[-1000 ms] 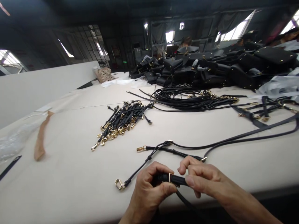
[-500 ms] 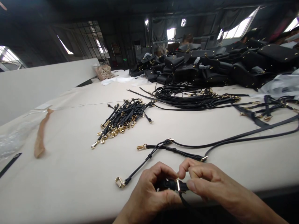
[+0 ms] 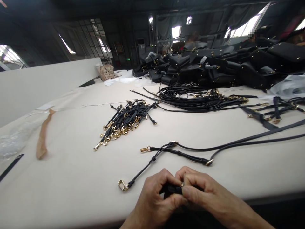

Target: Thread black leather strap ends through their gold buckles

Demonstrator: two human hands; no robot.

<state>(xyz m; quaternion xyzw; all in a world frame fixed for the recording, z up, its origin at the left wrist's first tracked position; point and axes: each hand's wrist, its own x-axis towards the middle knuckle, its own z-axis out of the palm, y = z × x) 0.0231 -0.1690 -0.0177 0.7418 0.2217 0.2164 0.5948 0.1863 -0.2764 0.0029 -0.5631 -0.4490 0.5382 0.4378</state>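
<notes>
At the table's front edge my left hand [image 3: 158, 197] is closed around a folded black strap [image 3: 173, 189]. My right hand [image 3: 202, 190] pinches the same strap beside it, and the fingertips of both hands meet over a small gold buckle, mostly covered. Just beyond them lies a long black strap [image 3: 205, 149] with gold buckles and a gold clasp [image 3: 122, 185] at its left end. A pile of short black straps [image 3: 131, 116] with gold clasps sits farther back, left of centre.
Coiled black straps [image 3: 186, 98] lie mid-table, with black bags [image 3: 214, 66] heaped behind. More straps [image 3: 274, 111] are at the right. A brown strip [image 3: 44, 136] and clear plastic [image 3: 16, 140] lie left. People are partly visible beyond the bags.
My right hand has shifted left against my left hand, and its fingers now cover most of the gold buckle that showed before. The view has moved slightly.
</notes>
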